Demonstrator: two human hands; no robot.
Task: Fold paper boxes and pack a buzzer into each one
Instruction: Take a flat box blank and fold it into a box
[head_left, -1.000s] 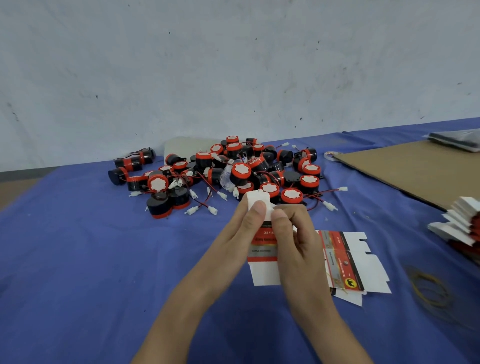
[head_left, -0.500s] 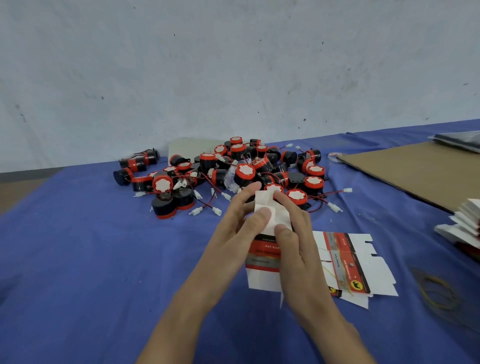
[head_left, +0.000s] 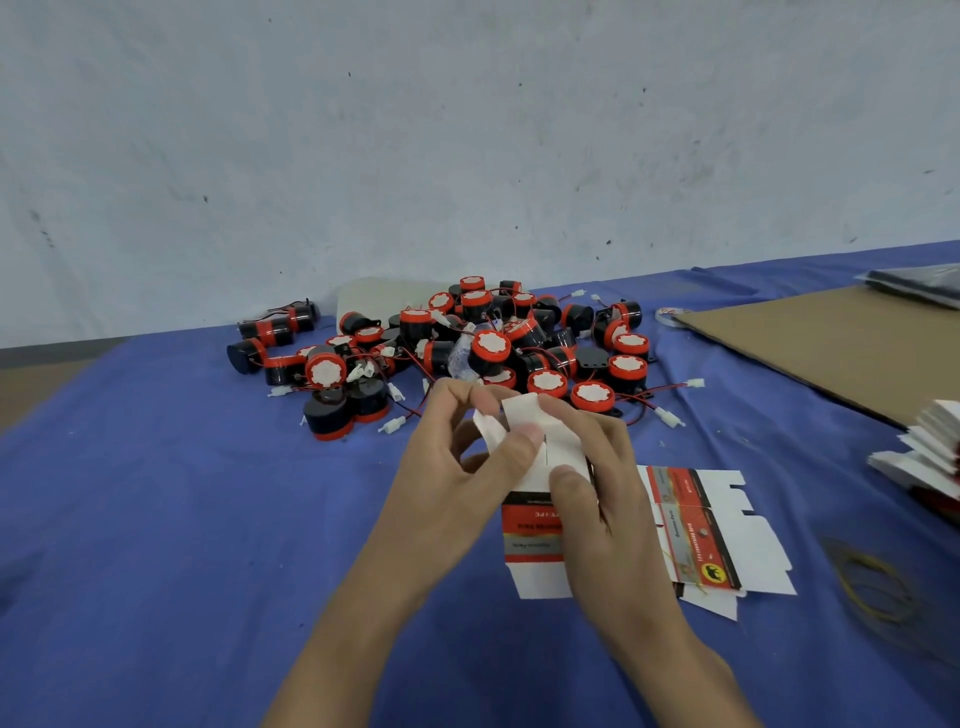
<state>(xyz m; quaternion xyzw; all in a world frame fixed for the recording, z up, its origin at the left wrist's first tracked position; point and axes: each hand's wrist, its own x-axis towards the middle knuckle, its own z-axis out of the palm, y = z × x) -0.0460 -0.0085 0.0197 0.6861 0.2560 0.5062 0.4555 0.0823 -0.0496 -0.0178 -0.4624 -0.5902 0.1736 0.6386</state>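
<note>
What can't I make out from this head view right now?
All in the head view:
The paper box: its right side and far end are hidden by the right hand and left hand; flap tuck unclear; print too blurred to read.
The stack of flat boxes: cut off by the right edge.
The buzzer pile: buzzers overlap, rear ones hidden, so no count.
The dark packet: cut by the right edge, blurred.

Lettering on paper box (head_left: 532, 530) illegible

One box (head_left: 532, 530) in play, at least two flat boxes (head_left: 719, 525) beside it, one stack (head_left: 935, 447) at the right edge. Buzzers (head_left: 488, 348): well over twenty, too heaped to count. One cardboard sheet (head_left: 831, 348).
</note>
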